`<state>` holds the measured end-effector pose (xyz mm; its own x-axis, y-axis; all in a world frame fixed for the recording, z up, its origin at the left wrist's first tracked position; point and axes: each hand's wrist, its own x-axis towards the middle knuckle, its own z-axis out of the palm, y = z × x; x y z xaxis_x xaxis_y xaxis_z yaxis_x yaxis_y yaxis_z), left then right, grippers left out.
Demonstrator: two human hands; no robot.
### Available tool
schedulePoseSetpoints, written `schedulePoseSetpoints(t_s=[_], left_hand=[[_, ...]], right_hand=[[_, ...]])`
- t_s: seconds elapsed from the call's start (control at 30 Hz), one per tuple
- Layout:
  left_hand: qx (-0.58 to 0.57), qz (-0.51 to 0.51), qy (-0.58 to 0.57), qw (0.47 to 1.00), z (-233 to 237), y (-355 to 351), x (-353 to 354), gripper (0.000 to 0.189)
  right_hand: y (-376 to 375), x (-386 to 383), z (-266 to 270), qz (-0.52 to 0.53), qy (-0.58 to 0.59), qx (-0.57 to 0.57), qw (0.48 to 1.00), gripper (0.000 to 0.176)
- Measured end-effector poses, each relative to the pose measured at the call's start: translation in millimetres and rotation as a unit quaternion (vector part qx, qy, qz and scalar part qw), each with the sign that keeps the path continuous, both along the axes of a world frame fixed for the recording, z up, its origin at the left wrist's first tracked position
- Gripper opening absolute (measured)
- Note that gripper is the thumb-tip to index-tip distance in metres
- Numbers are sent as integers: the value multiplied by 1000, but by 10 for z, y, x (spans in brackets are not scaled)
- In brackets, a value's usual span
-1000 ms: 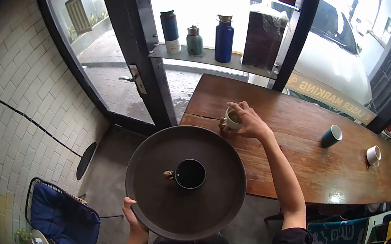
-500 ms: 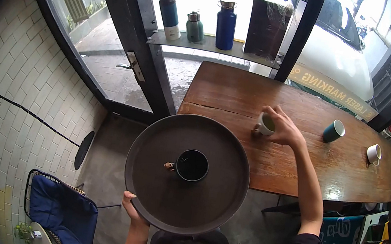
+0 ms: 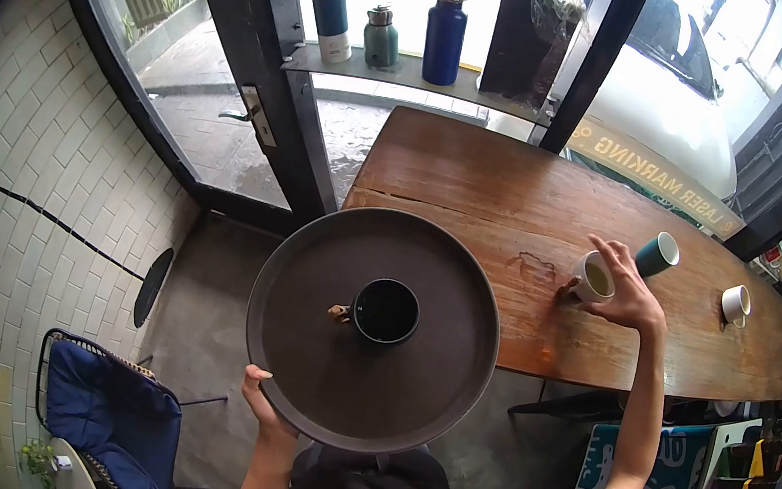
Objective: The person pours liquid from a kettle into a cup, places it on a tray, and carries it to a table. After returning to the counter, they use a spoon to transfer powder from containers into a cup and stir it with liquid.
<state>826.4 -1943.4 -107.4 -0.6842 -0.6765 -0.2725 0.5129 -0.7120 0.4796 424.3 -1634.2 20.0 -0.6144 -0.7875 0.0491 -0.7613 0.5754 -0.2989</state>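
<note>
My left hand (image 3: 259,399) grips the lower left rim of a round dark tray (image 3: 309,384), its thumb over the edge and its other fingers hidden beneath. A black cup (image 3: 387,311) with a brown handle piece stands near the tray's middle. Over the wooden table (image 3: 463,169), my right hand (image 3: 628,292) has its fingers around a white cup (image 3: 592,279) with pale liquid inside. Just beyond that hand is a teal cup (image 3: 657,254), and farther right a white cup (image 3: 736,305) lies tilted or leaning in view.
Bottles, among them a blue one (image 3: 444,38), line a glass shelf (image 3: 405,81) behind the table. A glass door (image 3: 219,108) is at the left. A blue cushioned chair (image 3: 113,415) stands at the lower left, and a teal patterned panel (image 3: 671,469) at the lower right.
My right hand and the white cup have moved right across the table, closer to the teal cup. A wet-looking mark shows where the cup was. The view has shifted slightly.
</note>
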Motion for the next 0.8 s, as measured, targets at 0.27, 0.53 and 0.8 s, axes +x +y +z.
schedulePoseSetpoints(t_s=[0.27,0.53,0.8], left_hand=[[27,1,19,999,-2,34,-53,51],[23,15,-7,1000,40,126,-63,50],[33,44,-32,998,115,239,-82,49]], right_hand=[[-974,898,419,155,-101,-130,974,102],[-1854,1469,-48,340,-88,-30,936,104],[-1970,1381,-110,337,-24,-18,941,89]])
